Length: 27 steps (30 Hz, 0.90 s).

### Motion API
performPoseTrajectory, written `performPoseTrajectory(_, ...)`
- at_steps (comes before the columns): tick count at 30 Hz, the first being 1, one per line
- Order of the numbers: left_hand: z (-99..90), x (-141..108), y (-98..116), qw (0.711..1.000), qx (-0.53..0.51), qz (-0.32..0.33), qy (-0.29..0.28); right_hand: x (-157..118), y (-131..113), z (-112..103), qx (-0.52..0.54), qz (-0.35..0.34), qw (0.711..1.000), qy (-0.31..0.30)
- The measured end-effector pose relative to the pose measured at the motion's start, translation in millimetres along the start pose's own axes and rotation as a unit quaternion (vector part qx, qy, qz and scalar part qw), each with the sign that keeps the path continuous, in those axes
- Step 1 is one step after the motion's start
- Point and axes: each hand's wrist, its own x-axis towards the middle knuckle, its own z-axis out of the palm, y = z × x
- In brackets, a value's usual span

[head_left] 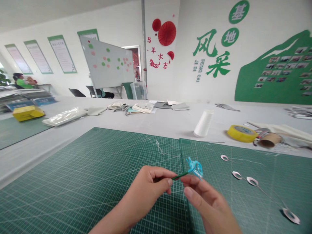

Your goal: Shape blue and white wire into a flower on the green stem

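Note:
My left hand [143, 191] pinches a thin green stem [180, 175] between thumb and forefinger. At the stem's far end sits a small blue flower [195, 168] of shiny, twisted material. My right hand [207, 204] is close beside it, thumb and forefinger apart, with the forefinger just under the stem. Both hands hover over a green cutting mat [97, 169]. To the right, several small silver wire loops [252, 181] with thin trailing wires lie on the mat.
Beyond the mat stand a white paper cone [203, 123], a yellow tape roll [242, 133] and a cardboard tube [269, 140]. Fabric pieces [146, 107] and a yellow box [28, 112] lie farther along the grey table. A person in green [24, 82] sits at the far left.

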Motion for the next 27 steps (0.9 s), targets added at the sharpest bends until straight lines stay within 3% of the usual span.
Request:
performPoseTrajectory(3,4.8,-1.5,-0.9,1.0,0.029,0.006,0.005,-0.3,1.9,3.0,0.086,0.054,0.995,0.014)
performPoseTrajectory(6,7.8,-3.4,0.3,0.999,0.049,0.017,0.007,2.0,5.4,1.4,0.087,0.063,0.994,0.026)
performPoseTrajectory(14,3.9,-1.0,-0.3,0.999,0.038,-0.004,0.006,4.2,7.8,-3.6,0.041,0.041,0.998,0.011)
performPoseTrajectory(23,2.0,-0.5,-0.4,1.0,0.014,-0.025,0.0,2.6,12.6,-2.4,0.014,-0.011,0.999,0.043)
performPoseTrajectory(27,2.2,-0.7,-0.9,0.999,-0.012,-0.044,-0.009,2.0,9.9,2.6,0.033,0.013,0.999,0.017)
